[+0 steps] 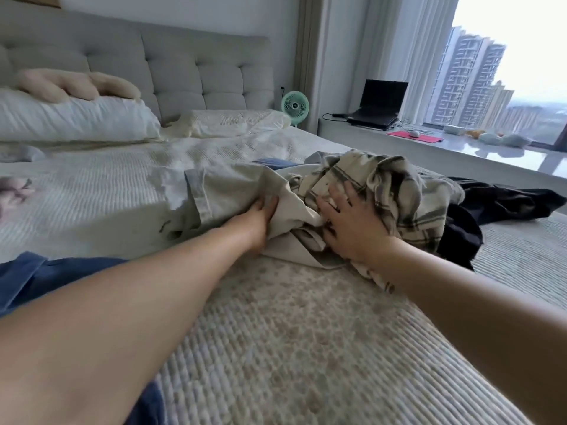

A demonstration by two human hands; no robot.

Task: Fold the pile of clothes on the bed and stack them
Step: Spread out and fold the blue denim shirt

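Hands (306, 222), two, on clothes (383, 191)

Body check from my end: both arms are bare skin all the way from the frame edge to the fingertips. My left forearm (171, 271) and right forearm (460, 302) show nothing but skin, and the wide lens balloons them near the bottom edge. My left hand (260, 216) and right hand (352, 228) are bare too. There's a small pale mark on one right finger (ring or a bit of fabric, too blurred to tell). Blue cloth (46, 280) sits under my left arm, denim-like with a stitched seam, and more of it shows at the bottom edge (could be what I'm wearing, can't confirm).
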